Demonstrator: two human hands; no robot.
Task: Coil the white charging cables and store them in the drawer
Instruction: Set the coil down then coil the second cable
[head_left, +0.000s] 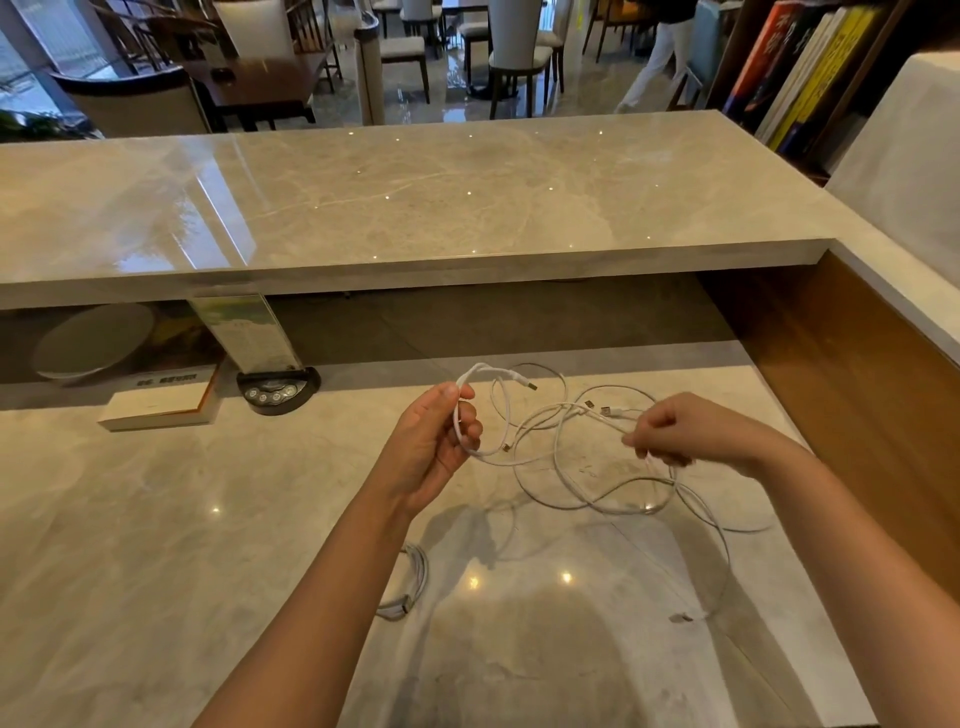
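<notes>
A person's left hand (439, 441) pinches a small loop of white charging cable (488, 410) at the centre of the frame, fingers curled shut around the strand, while the right hand (680, 431), closed in a fingertip pinch, lifts another length of cord just right of centre. Between and below the two hands, a loose tangle of white cables (597, 467) sprawls over the marble table (156, 519), several connector ends showing among the loops and one strand trailing toward the lower right. A separate cable, already bundled (410, 587), lies on the table beside the left forearm, lower centre. A book (161, 405) and a small dark stand (278, 392) holding a clear sign sit at the left, under the raised counter ledge. No drawer is in sight. The work appears to be at the coiling stage, with sorting barely begun: the next move likely calls for freeing one cord from the snarl and winding it loop by loop into the left hand without dragging the others along.
</notes>
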